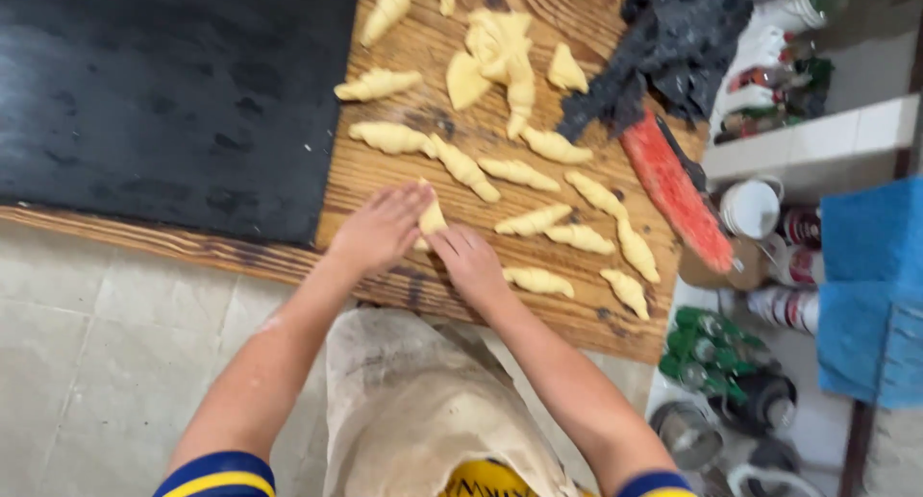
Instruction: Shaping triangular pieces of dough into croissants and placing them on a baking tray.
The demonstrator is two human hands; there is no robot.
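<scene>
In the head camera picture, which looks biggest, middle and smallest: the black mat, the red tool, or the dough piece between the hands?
1. Black mat, by far the largest.
2. Red tool, a long strip on the wooden board.
3. Dough piece between the left hand and right hand, smallest, though partly hidden.

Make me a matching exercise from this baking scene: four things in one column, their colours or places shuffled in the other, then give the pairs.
Things:
1. dough piece
2. long tool
3. dark cloth
4. black mat

Descriptions:
A. red, lying at the board's right edge
B. between the left hand and the right hand
C. covering the table left of the wooden board
D. crumpled at the board's far right corner

Pairs: 1-B, 2-A, 3-D, 4-C
</scene>
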